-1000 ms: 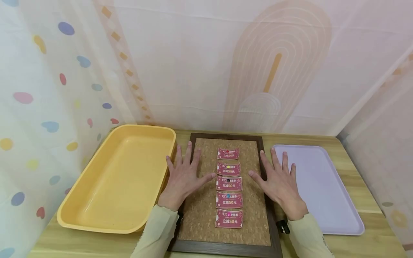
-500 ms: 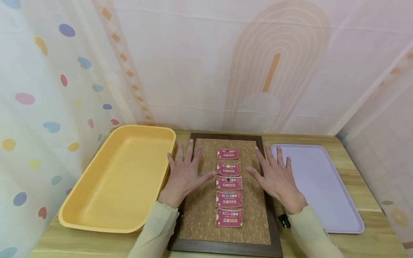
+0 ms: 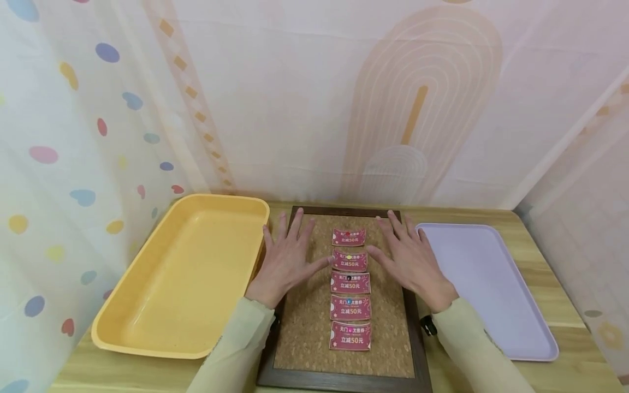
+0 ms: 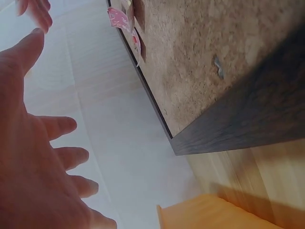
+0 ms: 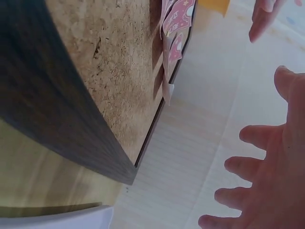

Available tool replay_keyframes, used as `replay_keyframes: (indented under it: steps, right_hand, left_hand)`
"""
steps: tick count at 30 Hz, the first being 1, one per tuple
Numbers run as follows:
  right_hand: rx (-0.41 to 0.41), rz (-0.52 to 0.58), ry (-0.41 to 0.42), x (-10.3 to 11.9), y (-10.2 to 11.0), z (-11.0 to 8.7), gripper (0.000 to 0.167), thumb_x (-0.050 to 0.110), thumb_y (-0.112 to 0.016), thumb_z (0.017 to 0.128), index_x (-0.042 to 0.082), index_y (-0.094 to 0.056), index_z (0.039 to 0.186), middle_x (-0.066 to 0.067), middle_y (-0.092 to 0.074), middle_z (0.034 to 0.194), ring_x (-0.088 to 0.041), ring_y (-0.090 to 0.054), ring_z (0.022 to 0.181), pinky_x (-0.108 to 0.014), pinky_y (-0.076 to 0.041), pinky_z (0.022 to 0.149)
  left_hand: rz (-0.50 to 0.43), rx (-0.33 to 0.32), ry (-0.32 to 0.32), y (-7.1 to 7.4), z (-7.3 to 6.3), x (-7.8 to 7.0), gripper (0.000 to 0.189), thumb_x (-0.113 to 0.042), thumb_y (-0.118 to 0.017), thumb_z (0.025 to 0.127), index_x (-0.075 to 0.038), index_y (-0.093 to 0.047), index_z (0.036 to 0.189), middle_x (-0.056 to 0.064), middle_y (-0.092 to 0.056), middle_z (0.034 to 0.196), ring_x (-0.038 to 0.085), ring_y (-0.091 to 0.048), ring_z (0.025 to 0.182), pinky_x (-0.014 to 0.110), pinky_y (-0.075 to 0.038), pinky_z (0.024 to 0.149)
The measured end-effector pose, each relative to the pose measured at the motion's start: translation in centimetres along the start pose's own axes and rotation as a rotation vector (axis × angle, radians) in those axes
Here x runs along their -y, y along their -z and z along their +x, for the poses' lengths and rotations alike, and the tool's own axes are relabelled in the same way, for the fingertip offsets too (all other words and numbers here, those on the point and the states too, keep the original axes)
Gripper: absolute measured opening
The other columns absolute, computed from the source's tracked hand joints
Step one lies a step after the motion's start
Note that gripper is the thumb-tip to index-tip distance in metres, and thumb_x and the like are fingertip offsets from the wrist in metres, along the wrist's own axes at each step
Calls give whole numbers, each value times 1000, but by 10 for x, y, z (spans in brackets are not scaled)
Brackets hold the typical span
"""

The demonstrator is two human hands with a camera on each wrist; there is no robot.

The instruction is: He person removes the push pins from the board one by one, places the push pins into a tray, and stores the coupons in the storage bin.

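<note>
A cork board [image 3: 304, 349] in a dark wood frame lies on the table. Down its middle runs a column of several pink coupons [image 3: 350, 335], each with a coloured push pin near its top; the pins are red, yellow, black, blue and pink. My left hand [image 3: 285, 265] hovers over the board's left side, fingers spread. Over the right side hovers my right hand [image 3: 415, 262], its fingers extended too. Both wrist views show a gap between the hands and the cork surface. Neither hand holds anything, and the thumbs point in toward the coupons.
To the left stands a deep yellow tray [image 3: 100, 333], close beside the board. A flat lilac tray [image 3: 491, 289] lies on the right of the wooden table [image 3: 580, 338]. Behind hangs a patterned curtain [image 3: 295, 109].
My right hand has moved left, in over the board and closer to the coupons. The left hand has shifted slightly right. Coupons and trays stay put.
</note>
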State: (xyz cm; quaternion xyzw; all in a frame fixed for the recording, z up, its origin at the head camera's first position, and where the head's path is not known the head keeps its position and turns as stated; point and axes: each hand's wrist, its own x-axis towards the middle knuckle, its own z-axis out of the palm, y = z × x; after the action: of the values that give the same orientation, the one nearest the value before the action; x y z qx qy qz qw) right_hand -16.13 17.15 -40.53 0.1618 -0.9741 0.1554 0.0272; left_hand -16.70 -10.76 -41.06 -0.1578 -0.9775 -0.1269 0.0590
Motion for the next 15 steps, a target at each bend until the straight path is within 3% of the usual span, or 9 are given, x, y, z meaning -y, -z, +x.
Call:
replay_keyframes:
  steps: [8, 15]
  right_hand:
    - [-16, -2, 49, 2, -4, 15, 79, 64, -45, 104, 11, -34, 162, -17, -21, 169, -45, -16, 154, -68, -22, 118]
    - [-46, 37, 110, 2, -9, 31, 72, 55, -52, 105, 7, -43, 157, -21, -35, 163, -45, -28, 151, -67, -28, 115]
  left_hand:
    - [42, 15, -46, -1, 15, 2, 94, -70, -59, 94, -10, -35, 162, 19, -22, 169, 48, -15, 154, 77, -9, 115]
    - [69, 10, -82, -3, 29, 3, 92, -75, -50, 95, -12, -38, 161, 18, -28, 167, 45, -21, 153, 77, -19, 113]
